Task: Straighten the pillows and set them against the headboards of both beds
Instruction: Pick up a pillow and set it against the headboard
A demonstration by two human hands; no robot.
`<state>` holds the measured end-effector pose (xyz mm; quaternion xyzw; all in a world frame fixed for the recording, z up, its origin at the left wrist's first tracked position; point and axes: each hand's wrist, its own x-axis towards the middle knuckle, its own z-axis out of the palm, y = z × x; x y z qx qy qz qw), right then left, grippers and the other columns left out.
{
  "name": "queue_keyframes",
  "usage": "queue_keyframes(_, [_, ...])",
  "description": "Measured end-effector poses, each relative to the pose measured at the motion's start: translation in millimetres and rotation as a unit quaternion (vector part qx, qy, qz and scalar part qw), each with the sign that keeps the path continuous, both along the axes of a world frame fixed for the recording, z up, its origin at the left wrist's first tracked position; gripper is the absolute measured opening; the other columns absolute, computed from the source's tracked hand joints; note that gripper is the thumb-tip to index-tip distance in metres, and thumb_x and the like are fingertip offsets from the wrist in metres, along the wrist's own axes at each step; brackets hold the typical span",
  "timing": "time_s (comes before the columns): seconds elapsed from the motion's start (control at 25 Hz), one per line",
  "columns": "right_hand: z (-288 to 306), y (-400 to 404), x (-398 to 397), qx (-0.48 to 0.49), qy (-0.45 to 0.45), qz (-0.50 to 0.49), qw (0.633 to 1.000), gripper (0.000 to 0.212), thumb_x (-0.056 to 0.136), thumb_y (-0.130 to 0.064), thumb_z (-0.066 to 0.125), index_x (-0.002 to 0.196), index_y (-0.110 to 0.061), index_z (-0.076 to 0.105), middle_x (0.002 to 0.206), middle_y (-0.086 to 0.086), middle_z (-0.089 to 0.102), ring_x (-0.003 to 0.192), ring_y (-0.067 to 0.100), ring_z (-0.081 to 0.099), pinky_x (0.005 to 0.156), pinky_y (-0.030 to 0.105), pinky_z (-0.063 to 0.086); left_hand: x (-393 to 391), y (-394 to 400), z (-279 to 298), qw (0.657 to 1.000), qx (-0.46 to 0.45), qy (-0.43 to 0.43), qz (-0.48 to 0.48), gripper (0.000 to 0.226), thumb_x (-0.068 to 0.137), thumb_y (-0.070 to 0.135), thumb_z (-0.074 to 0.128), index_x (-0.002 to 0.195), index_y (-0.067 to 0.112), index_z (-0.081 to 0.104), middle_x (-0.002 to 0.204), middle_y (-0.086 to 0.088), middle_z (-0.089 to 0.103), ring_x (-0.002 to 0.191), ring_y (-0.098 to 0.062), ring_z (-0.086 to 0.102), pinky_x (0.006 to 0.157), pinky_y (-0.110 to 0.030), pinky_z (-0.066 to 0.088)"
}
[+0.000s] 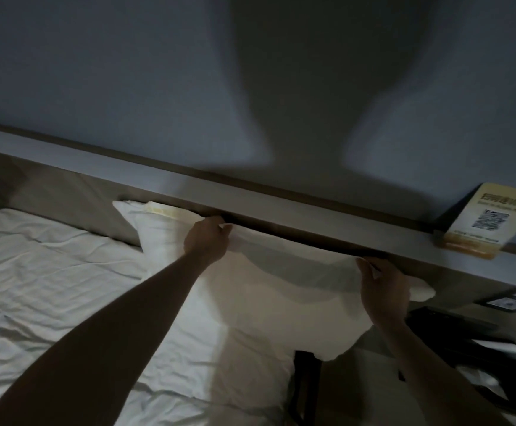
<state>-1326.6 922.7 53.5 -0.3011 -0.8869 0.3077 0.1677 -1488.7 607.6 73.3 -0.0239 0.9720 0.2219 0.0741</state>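
- Head view: a white pillow (269,290) is standing on its edge on the bed (50,272), its top edge lying against the headboard (75,192) just under the grey ledge (281,207) that runs along the wall.
- A second white pillow (155,229), with a yellowish trim at its top, is leaning on the headboard behind and to the left of the first, touching it.
- The bed is carrying both pillows on a wrinkled white sheet; the front pillow's lower right corner is hanging past the mattress edge.
- The left hand (206,241) is reaching forward on a straight bare arm, its fingers curling over the front pillow's top edge and pinching the fabric near its left end.
- The right hand (382,290) is gripping the same top edge near the right corner, thumb in front and fingers folding behind the cloth.
- A yellow QR-code card (481,222) is standing on the ledge to the right, well apart from the hands.
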Motion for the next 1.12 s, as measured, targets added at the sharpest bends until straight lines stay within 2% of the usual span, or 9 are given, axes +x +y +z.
queue_keyframes(0.16, [-13, 0, 3, 0.003, -0.016, 0.015, 1.000, 0.019, 0.099, -0.021, 0.065, 0.115, -0.015, 0.074, 0.114, 0.009, 0.074, 0.108, 0.032, 0.067, 0.089, 0.041, 0.054, 6, -2, -10, 0.999, 0.018, -0.020, -0.019, 0.031, 0.100, 0.034, 0.054, 0.128, 0.020, 0.060, 0.120, -0.014, 0.071, 0.112, -0.040, 0.066, 0.086, -0.043, 0.052])
queue_keyframes(0.28, [-17, -4, 26, 0.004, 0.018, 0.045, 0.999, 0.047, 0.089, -0.018, 0.079, 0.132, -0.015, 0.061, 0.133, 0.009, 0.061, 0.126, 0.031, 0.051, 0.105, 0.048, 0.045, 14, -16, -22, 0.994, 0.104, 0.017, 0.016, 0.039, 0.095, 0.029, 0.062, 0.130, 0.017, 0.049, 0.125, -0.013, 0.065, 0.110, -0.039, 0.065, 0.086, -0.047, 0.055])
queue_keyframes(0.36, [-26, 9, 45, -0.023, 0.005, -0.029, 0.999, 0.066, 0.083, -0.020, 0.085, 0.139, -0.010, 0.052, 0.140, 0.016, 0.054, 0.131, 0.037, 0.046, 0.108, 0.053, 0.042, 14, -34, -33, 0.984, 0.159, 0.036, 0.069, 0.058, 0.090, 0.023, 0.073, 0.139, 0.008, 0.044, 0.135, -0.019, 0.056, 0.118, -0.041, 0.060, 0.093, -0.049, 0.053])
queue_keyframes(0.52, [-50, 44, 58, -0.219, -0.062, -0.176, 0.958, 0.093, 0.079, -0.036, 0.088, 0.152, -0.008, 0.037, 0.150, 0.022, 0.048, 0.140, 0.044, 0.045, 0.116, 0.059, 0.038, 6, -58, -39, 0.942, 0.230, 0.027, 0.243, 0.085, 0.081, 0.023, 0.085, 0.145, -0.002, 0.034, 0.145, -0.027, 0.043, 0.130, -0.044, 0.050, 0.105, -0.047, 0.046])
queue_keyframes(0.64, [-53, 49, 46, -0.351, -0.038, -0.131, 0.927, 0.061, 0.091, -0.033, 0.077, 0.140, -0.007, 0.054, 0.129, 0.015, 0.066, 0.119, 0.031, 0.064, 0.097, 0.043, 0.051, 0, -48, -37, 0.912, 0.271, -0.031, 0.306, 0.101, 0.078, 0.036, 0.088, 0.149, 0.000, 0.025, 0.150, -0.024, 0.042, 0.134, -0.043, 0.049, 0.107, -0.049, 0.049])
queue_keyframes(0.76, [-53, 38, 36, -0.321, -0.023, -0.105, 0.941, 0.031, 0.101, -0.030, 0.064, 0.116, -0.003, 0.067, 0.108, 0.013, 0.070, 0.107, 0.030, 0.067, 0.084, 0.038, 0.048, -7, -39, -39, 0.891, 0.307, -0.098, 0.320, 0.104, 0.073, 0.059, 0.083, 0.148, 0.001, 0.039, 0.143, -0.021, 0.055, 0.125, -0.043, 0.057, 0.097, -0.053, 0.058])
queue_keyframes(0.88, [-43, 24, 37, -0.295, 0.025, -0.126, 0.947, 0.030, 0.102, -0.034, 0.060, 0.111, -0.006, 0.067, 0.103, 0.015, 0.068, 0.100, 0.029, 0.065, 0.082, 0.042, 0.050, -8, -41, -39, 0.916, 0.278, -0.087, 0.277, 0.088, 0.066, 0.075, 0.073, 0.121, 0.005, 0.069, 0.118, -0.017, 0.072, 0.107, -0.040, 0.066, 0.093, -0.051, 0.059])
queue_keyframes(1.0, [-42, 26, 38, -0.287, 0.036, -0.159, 0.944, 0.033, 0.101, -0.034, 0.061, 0.110, -0.003, 0.067, 0.102, 0.019, 0.068, 0.098, 0.033, 0.066, 0.079, 0.040, 0.048, -7, -46, -36, 0.928, 0.251, -0.106, 0.256, 0.082, 0.072, 0.075, 0.068, 0.119, 0.008, 0.072, 0.113, -0.015, 0.074, 0.104, -0.038, 0.069, 0.095, -0.050, 0.059])
queue_keyframes(1.12, [-45, 34, 32, -0.296, -0.023, -0.207, 0.932, 0.045, 0.098, -0.034, 0.064, 0.122, 0.003, 0.063, 0.123, 0.029, 0.067, 0.116, 0.045, 0.064, 0.089, 0.047, 0.051, -2, -38, -31, 0.932, 0.256, -0.116, 0.227, 0.070, 0.081, 0.066, 0.069, 0.119, 0.008, 0.072, 0.109, -0.015, 0.074, 0.101, -0.037, 0.070, 0.094, -0.051, 0.059])
